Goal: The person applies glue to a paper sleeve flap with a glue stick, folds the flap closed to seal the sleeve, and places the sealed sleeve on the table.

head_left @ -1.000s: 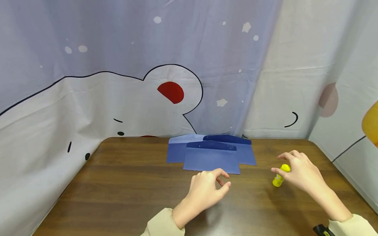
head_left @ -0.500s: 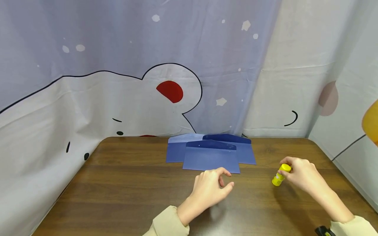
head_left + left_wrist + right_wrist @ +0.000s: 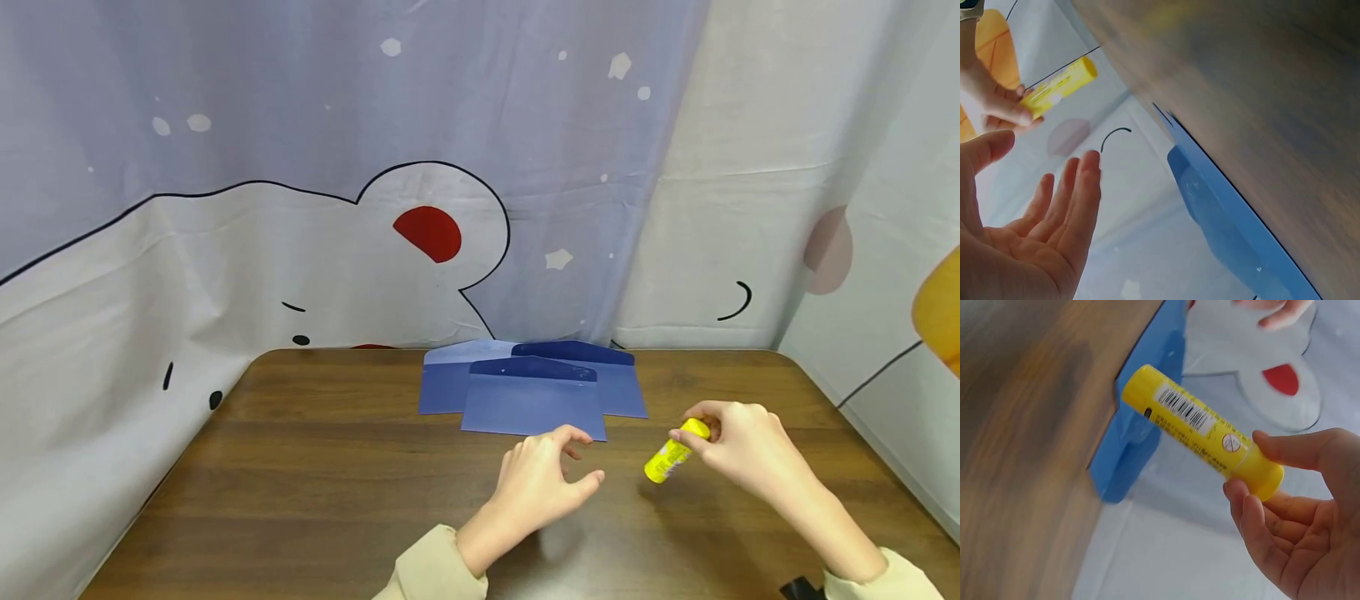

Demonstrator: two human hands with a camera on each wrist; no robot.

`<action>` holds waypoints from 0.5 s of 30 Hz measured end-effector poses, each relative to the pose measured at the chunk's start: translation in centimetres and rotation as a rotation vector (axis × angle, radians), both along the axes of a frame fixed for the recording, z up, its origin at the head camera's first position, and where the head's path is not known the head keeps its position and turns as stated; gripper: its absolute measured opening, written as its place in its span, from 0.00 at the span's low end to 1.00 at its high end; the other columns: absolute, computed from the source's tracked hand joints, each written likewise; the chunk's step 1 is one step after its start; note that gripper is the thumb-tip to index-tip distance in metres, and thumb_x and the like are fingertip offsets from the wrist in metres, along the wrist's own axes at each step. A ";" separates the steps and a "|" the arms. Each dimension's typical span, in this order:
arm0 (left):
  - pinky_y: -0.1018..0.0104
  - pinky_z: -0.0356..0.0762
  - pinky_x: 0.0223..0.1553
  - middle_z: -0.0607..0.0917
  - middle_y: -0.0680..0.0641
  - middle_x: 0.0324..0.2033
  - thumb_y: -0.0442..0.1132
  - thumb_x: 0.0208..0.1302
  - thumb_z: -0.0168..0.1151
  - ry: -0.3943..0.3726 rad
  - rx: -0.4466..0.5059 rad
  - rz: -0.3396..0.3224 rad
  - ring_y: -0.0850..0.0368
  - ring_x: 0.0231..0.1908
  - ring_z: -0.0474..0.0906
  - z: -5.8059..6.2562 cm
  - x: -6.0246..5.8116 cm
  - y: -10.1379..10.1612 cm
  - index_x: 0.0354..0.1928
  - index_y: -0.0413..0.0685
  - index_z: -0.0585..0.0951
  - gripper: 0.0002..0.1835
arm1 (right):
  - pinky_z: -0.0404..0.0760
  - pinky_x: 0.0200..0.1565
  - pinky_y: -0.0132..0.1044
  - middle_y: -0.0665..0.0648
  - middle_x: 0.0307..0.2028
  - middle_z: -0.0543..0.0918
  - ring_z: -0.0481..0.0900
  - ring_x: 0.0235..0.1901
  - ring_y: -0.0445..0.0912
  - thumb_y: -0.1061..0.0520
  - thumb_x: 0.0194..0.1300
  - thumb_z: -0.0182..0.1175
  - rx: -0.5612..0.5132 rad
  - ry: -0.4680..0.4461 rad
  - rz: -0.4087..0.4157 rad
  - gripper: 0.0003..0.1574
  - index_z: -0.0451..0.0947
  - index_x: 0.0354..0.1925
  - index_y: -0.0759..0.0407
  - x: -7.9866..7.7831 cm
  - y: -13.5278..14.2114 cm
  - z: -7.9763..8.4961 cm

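Observation:
A yellow glue stick (image 3: 669,458) hangs tilted above the table, its lower end toward the left. My right hand (image 3: 750,446) pinches it by the cap end between thumb and fingers. The right wrist view shows the barcode and small print on the glue stick (image 3: 1191,419) and the thumb pressed near its cap. My left hand (image 3: 536,483) hovers over the table in front of the envelopes, thumb and fingers apart, holding nothing. In the left wrist view the palm of the left hand (image 3: 1035,231) faces up with its fingers loosely extended.
Several blue envelopes, the front one (image 3: 532,404) overlapping those behind it, lie with flaps raised at the back of the brown wooden table (image 3: 300,483). A printed curtain (image 3: 300,250) hangs behind the table and along its sides.
My right hand has closed its fingers on the glue stick, lifted it and carried it left, tilting it further. The left hand has drifted slightly to the right.

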State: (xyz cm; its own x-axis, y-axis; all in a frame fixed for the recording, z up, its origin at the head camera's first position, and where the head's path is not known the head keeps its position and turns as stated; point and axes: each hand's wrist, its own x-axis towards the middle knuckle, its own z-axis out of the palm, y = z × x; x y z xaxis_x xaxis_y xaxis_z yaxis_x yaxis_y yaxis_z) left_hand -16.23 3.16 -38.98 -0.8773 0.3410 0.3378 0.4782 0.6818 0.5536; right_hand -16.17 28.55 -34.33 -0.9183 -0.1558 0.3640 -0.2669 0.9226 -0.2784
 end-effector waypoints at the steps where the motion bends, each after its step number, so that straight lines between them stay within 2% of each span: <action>1: 0.75 0.68 0.28 0.87 0.63 0.37 0.56 0.52 0.66 -0.005 0.010 -0.008 0.71 0.30 0.80 0.0 0.0 0.0 0.48 0.63 0.81 0.20 | 0.64 0.21 0.30 0.42 0.16 0.74 0.65 0.17 0.33 0.49 0.51 0.72 -0.012 0.009 0.015 0.09 0.83 0.27 0.50 0.2 -0.5 0.2; 4: 0.74 0.72 0.31 0.87 0.61 0.41 0.57 0.51 0.67 -0.014 0.037 -0.026 0.69 0.36 0.82 0.0 0.1 0.1 0.49 0.62 0.81 0.22 | 0.67 0.21 0.28 0.40 0.16 0.76 0.68 0.17 0.30 0.50 0.50 0.73 -0.058 0.037 0.060 0.09 0.82 0.26 0.49 0.9 -1.9 0.7; 8: 0.74 0.73 0.33 0.87 0.59 0.42 0.58 0.50 0.69 -0.026 0.069 -0.054 0.68 0.38 0.83 0.1 0.2 0.2 0.50 0.61 0.81 0.24 | 0.69 0.22 0.27 0.39 0.16 0.76 0.69 0.17 0.28 0.51 0.48 0.74 -0.127 0.066 0.114 0.09 0.81 0.25 0.47 1.9 -3.4 1.3; 11: 0.75 0.72 0.33 0.87 0.58 0.43 0.58 0.49 0.70 -0.023 0.095 -0.078 0.68 0.38 0.83 0.2 0.3 0.3 0.50 0.61 0.80 0.25 | 0.73 0.22 0.27 0.39 0.18 0.79 0.73 0.18 0.28 0.51 0.49 0.74 -0.199 0.034 0.138 0.08 0.82 0.27 0.46 2.5 -4.3 1.7; 15: 0.78 0.72 0.32 0.87 0.60 0.41 0.59 0.49 0.70 -0.004 0.125 -0.114 0.69 0.37 0.83 0.2 0.7 0.2 0.49 0.62 0.80 0.25 | 0.77 0.24 0.28 0.42 0.22 0.82 0.78 0.20 0.31 0.49 0.52 0.72 -0.285 -0.066 0.162 0.09 0.84 0.31 0.48 3.0 -5.2 2.0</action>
